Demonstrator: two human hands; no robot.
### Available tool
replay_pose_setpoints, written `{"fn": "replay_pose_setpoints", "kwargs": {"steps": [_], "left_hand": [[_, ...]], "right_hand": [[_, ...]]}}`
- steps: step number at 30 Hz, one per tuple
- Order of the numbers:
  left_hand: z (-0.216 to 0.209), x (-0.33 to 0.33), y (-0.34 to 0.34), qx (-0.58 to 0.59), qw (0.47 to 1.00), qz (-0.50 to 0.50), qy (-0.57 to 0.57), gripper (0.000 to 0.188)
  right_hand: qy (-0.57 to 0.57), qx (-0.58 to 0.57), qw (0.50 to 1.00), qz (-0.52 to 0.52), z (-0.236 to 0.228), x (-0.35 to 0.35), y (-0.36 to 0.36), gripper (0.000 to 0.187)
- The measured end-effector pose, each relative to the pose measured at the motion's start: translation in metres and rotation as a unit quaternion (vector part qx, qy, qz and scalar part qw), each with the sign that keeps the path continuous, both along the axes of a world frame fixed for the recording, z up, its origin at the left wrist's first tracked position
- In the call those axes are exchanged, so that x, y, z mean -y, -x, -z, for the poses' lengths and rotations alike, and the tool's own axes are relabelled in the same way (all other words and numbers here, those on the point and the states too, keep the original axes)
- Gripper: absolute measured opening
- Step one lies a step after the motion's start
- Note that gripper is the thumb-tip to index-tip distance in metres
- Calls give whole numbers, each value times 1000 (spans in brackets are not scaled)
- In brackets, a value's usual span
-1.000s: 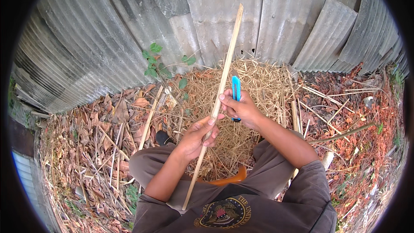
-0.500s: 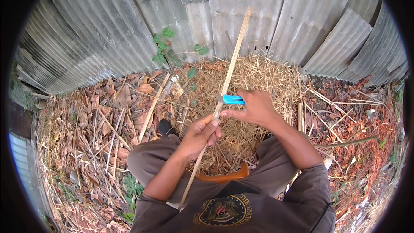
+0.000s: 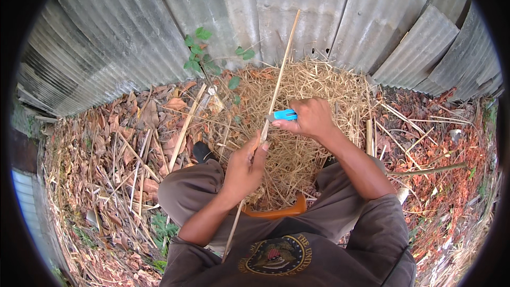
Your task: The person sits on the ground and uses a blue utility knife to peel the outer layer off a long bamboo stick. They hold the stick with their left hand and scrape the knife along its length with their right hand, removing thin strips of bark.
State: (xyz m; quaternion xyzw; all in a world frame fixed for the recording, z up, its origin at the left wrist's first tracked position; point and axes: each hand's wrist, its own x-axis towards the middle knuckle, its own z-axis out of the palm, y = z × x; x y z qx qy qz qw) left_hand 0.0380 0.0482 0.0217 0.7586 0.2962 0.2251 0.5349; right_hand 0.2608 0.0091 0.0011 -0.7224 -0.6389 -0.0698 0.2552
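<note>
A long, thin bamboo strip [image 3: 283, 68] slants from near my lap up toward the metal fence. My left hand [image 3: 245, 169] is closed around its middle, thumb and fingers pinching it. Just above that grip, my right hand [image 3: 311, 118] holds a blue utility knife [image 3: 285, 114]. The knife's short blade lies against the strip, and the right thumb sits close beside the strip at that spot. The lower end of the strip runs past my left forearm to my shirt. Beneath both hands spreads a heap of pale shavings [image 3: 297, 165].
Corrugated metal sheets [image 3: 303, 16] form a fence ahead. Left of the shavings lie dry leaves and a wider bamboo piece [image 3: 187, 127]. An orange curved object [image 3: 276, 211] rests between my legs. A green plant [image 3: 196, 56] grows by the fence, and a stick [image 3: 427, 170] lies at right.
The strip has turned, now showing its narrower edge. My left hand has rolled over so its back faces up, and my right hand with the knife has shifted slightly up.
</note>
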Motion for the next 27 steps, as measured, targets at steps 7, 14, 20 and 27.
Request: {"fn": "replay_pose_setpoints", "kwargs": {"steps": [7, 14, 20, 27], "left_hand": [[-2, -4, -1, 50, 993, 14, 104, 33], [1, 3, 0, 34, 996, 9, 82, 34], [12, 32, 9, 33, 986, 111, 121, 34], [-3, 15, 10, 12, 991, 49, 123, 36]], "right_hand": [[24, -3, 1000, -7, -1, 4, 18, 74], [-36, 36, 998, -45, 2, -2, 2, 77], [63, -58, 977, 196, 5, -8, -66, 81], [107, -34, 993, 34, 1, 19, -2, 78]]}}
